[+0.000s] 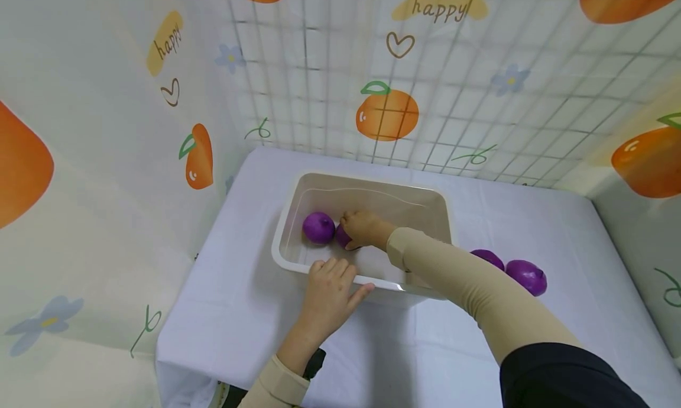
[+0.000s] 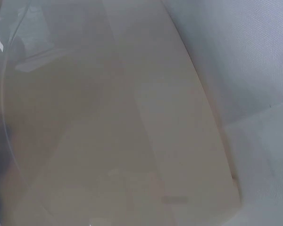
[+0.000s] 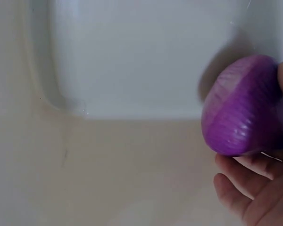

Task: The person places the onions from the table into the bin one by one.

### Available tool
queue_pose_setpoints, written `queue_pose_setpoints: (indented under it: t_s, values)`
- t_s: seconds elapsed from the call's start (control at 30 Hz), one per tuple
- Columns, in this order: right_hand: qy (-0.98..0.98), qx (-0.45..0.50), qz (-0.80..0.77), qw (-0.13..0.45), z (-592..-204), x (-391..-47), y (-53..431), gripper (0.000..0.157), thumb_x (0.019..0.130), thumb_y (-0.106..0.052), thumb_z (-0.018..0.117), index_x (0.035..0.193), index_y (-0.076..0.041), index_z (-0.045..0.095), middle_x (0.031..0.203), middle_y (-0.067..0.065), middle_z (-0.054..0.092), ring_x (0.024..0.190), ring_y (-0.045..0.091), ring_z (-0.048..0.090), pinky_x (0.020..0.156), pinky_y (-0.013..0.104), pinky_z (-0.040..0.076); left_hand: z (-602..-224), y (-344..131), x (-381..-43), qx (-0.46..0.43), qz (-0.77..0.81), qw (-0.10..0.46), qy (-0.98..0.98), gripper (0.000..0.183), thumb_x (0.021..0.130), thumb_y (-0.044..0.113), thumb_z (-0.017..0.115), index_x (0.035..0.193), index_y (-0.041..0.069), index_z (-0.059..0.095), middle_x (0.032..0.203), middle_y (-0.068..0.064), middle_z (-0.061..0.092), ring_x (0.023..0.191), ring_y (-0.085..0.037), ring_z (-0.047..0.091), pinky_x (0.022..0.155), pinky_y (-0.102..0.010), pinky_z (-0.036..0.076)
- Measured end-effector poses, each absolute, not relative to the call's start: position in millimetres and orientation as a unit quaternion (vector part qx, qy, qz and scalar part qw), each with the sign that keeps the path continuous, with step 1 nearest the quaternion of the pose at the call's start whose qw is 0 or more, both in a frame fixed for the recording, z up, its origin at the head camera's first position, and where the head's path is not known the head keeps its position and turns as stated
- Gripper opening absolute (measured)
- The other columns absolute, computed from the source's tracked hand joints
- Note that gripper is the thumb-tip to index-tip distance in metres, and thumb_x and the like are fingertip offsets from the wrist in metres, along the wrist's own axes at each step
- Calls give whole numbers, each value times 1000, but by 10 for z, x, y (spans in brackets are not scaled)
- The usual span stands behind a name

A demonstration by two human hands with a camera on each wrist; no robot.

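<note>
Inside a beige plastic basin (image 1: 372, 283), my right hand (image 1: 364, 227) holds a purple onion (image 3: 247, 108) low over the floor. In the right wrist view the thumb lies on one side of it and fingers on the other. Another purple onion (image 1: 318, 228) lies just left of the held one, at the basin's left end. My left hand (image 1: 330, 295) grips the basin's near rim, its fingers bent over the edge and its thumb stretched along it. The left wrist view shows only the basin's outer wall (image 2: 132, 117), not the fingers.
Two more purple onions, a partly hidden one (image 1: 487, 258) and a fuller one (image 1: 525, 277), lie right of the basin beside my right sleeve. A white cloth covers the table (image 1: 340, 360). Behind stands a wire grid under a printed sheet (image 1: 330, 88).
</note>
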State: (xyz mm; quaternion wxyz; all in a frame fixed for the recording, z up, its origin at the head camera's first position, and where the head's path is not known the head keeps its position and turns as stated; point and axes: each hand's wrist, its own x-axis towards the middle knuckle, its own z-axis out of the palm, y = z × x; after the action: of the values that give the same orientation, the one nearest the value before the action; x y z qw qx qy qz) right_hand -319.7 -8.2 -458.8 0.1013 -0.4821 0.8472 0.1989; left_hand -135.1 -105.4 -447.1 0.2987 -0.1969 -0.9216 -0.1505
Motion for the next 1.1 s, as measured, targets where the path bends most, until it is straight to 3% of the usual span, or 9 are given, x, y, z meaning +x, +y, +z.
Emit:
queue_pose_setpoints:
  t_s: [0.33, 0.57, 1.1]
  values:
    - [842, -480, 233, 85, -4600, -3165, -88, 62, 79, -50, 62, 110, 3, 53, 98, 12, 52, 86, 23, 54, 76, 34, 45, -4481, -1047, -1346, -197, -152, 303, -920, 47, 89, 54, 40, 69, 13, 49, 65, 3, 42, 63, -14, 42, 64, -30, 31]
    - [840, -483, 232, 83, -4562, -3167, -80, 66, 75, -53, 64, 109, 3, 52, 97, 11, 52, 87, 22, 52, 79, 34, 43, -4485, -1044, -1357, -196, -151, 313, -917, 53, 91, 56, 27, 68, 13, 48, 64, 3, 41, 63, -14, 42, 64, -30, 31]
    - [867, -457, 153, 126, -4293, -3168, 64, 64, 81, -46, 61, 117, 5, 48, 108, 18, 51, 96, 32, 54, 84, 39, 43, -4471, -1026, -1348, -197, -166, 312, -915, 54, 91, 57, 28, 72, 13, 53, 66, 4, 43, 65, -13, 45, 64, -30, 31]
